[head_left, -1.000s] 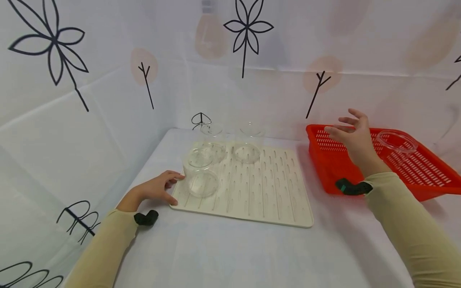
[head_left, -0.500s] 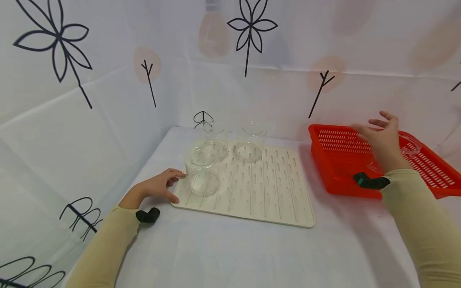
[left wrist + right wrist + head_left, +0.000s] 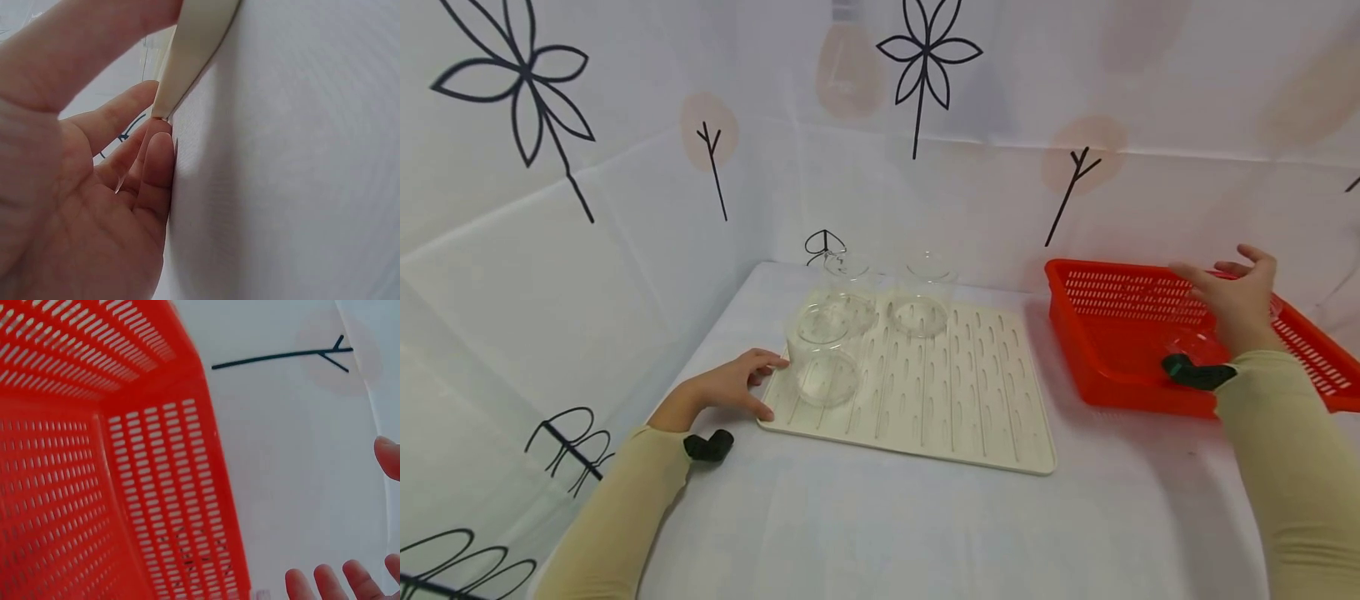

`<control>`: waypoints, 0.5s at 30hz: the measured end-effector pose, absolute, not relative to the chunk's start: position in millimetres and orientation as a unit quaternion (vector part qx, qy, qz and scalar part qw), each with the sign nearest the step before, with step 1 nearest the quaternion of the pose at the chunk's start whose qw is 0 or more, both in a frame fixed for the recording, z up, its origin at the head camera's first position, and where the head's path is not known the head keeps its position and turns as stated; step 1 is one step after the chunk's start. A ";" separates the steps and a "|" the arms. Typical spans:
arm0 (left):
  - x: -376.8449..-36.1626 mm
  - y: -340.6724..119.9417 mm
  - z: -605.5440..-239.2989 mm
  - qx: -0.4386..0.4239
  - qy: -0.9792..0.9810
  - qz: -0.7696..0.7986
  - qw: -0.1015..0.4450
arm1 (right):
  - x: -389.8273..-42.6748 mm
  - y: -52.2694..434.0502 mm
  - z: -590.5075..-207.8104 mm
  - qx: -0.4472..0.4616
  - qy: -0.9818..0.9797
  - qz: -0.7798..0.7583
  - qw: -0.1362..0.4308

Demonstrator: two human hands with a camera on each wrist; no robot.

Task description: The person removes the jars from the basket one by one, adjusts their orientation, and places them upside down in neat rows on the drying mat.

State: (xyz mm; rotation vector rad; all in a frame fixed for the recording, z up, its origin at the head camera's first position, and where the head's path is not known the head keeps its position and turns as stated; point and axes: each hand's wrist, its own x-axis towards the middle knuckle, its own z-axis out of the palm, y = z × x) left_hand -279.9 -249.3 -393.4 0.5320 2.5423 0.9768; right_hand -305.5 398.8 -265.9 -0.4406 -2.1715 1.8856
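Observation:
In the head view, my left hand [image 3: 730, 390] rests at the front left corner of a cream ribbed drying mat [image 3: 962, 400], thumb and fingertips touching its edge. The left wrist view shows those fingers against the side of the mat [image 3: 197, 47]. Three clear glasses stand on the mat: a front left glass [image 3: 825, 375], a back left glass [image 3: 852, 304] and one farther right, the back middle glass [image 3: 920, 312]. My right hand [image 3: 1240, 304] hovers over a red basket [image 3: 1120, 396], fingers spread and holding nothing. Inside, a clear glass [image 3: 1193, 343] is partly hidden by that hand.
A white cloth [image 3: 925, 533] covers the table. Patterned white sheets [image 3: 985, 200] rise behind and along the left side. The basket's slotted wall [image 3: 165, 487] stands beside my right fingertips [image 3: 359, 578] in the right wrist view.
My right hand has moved right and slightly down over the basket, now covering much of the glass there. The left hand stays at the mat's edge. The head view has shifted slightly.

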 end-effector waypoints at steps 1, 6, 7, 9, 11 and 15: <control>-280.0 -249.5 -393.3 0.189 0.901 0.347 0.182 | -305.0 401.1 -266.2 -0.151 -0.734 0.652 0.117; -280.8 -249.8 -392.3 0.189 0.900 0.347 0.183 | -300.8 412.7 -264.8 -0.171 -0.726 0.655 0.121; -281.1 -249.9 -391.9 0.189 0.901 0.346 0.182 | -300.5 415.5 -264.5 -0.185 -0.733 0.643 0.123; -281.5 -250.4 -391.0 0.190 0.901 0.345 0.181 | -299.6 421.6 -264.2 -0.218 -0.753 0.608 0.128; -281.4 -251.4 -389.8 0.191 0.901 0.346 0.179 | -299.3 427.2 -264.7 -0.258 -0.769 0.570 0.132; -281.0 -253.6 -388.0 0.194 0.900 0.350 0.176 | -295.4 437.3 -268.7 -0.311 -0.765 0.551 0.121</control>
